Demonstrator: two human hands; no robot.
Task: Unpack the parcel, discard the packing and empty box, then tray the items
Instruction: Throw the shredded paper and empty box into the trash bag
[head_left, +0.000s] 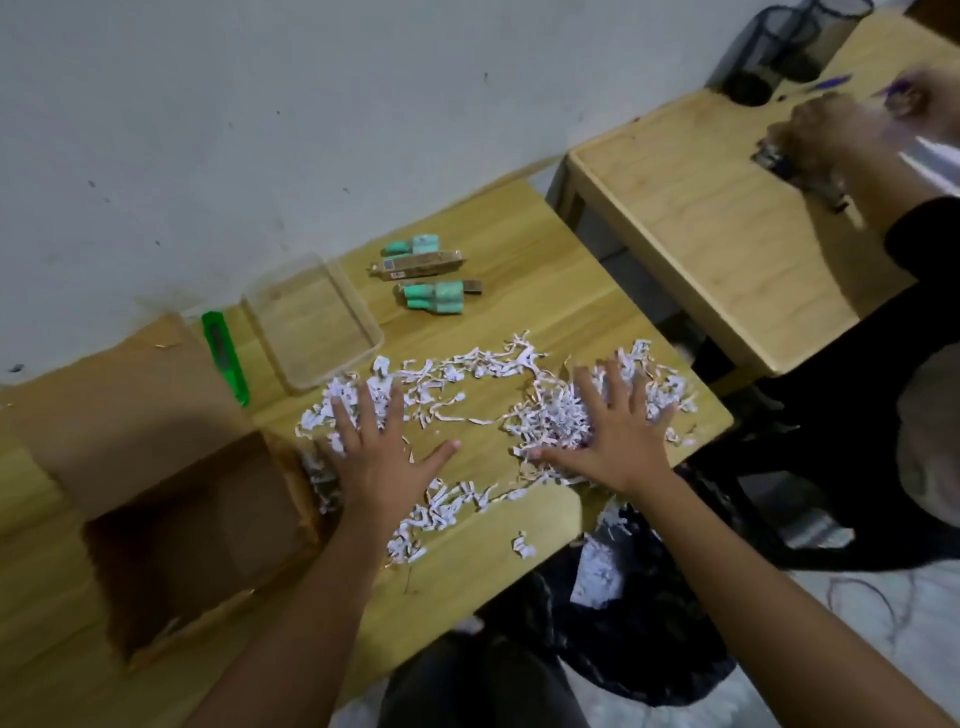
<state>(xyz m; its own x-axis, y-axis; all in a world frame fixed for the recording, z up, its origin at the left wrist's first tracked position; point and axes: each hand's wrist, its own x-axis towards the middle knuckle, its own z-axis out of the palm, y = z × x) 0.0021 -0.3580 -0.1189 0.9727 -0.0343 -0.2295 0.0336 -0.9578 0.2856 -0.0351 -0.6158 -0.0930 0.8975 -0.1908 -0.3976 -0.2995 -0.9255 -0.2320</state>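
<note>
White shredded paper packing (467, 374) is strewn across the wooden table (545, 291). My left hand (374, 447) lies flat, fingers spread, on the shreds beside the open cardboard box (197, 525). My right hand (618, 421) rests flat with spread fingers on a thicker heap of shreds near the table's right edge. The box looks empty inside. A clear plastic tray (311, 322) stands empty behind my left hand. Teal-and-brown packaged items (426, 275) lie on the table beyond the tray.
A green utility knife (223, 358) lies between box and tray. A black bin bag (628, 613) holding some shreds hangs below the table's front edge. Another person's hands (831, 130) work at a second wooden table (701, 223) on the right, with black mesh holders (779, 47).
</note>
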